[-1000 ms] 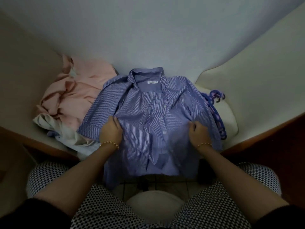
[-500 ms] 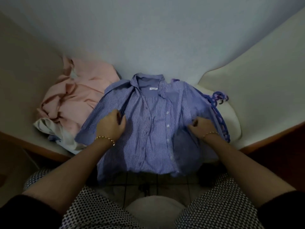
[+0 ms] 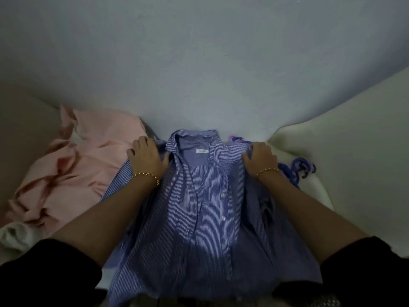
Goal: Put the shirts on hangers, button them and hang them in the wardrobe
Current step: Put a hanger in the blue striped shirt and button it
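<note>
Change: our left grip (image 3: 147, 157) and right grip (image 3: 261, 159) moved up the striped shirt (image 3: 199, 218) to its shoulders, both clamped on cloth.
Shirt: spread on the surface (image 3: 318, 196), collar open, hangers (image 3: 298, 170) just beside.
Meaning: probably ready for a hanger.

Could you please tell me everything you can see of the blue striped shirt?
The blue striped shirt is thin woven cloth with fine white stripes. It lies spread front up, collar away from the person, a white label showing inside the neck. The front is open at the chest, white buttons down one edge. The left hand and right hand each hold a shoulder. A pink garment lies beside one side, purple hangers beside the other.
</note>
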